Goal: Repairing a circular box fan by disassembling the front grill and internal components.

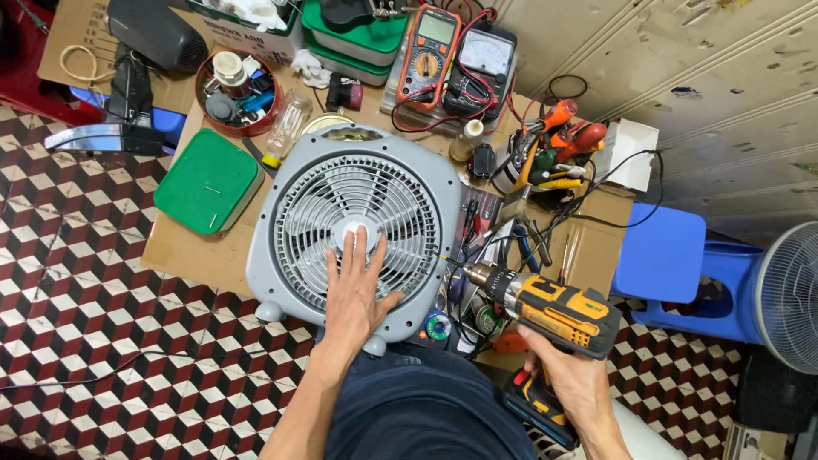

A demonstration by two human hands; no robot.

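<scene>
standing fan half off-frame

— How many fans?
— Two: the grey box fan under the left hand, another fan right of the right hand.
— Meters?
— Two, beyond the left hand: an orange multimeter and a black analogue meter.
— Drills?
— One cordless drill, in the right hand.

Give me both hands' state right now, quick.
Left hand: open, flat on the grey fan grille.
Right hand: closed, holding the yellow drill.

Grey box fan; yellow-black drill; green lid; blue stool; red-white-black cube-patterned floor.
</scene>
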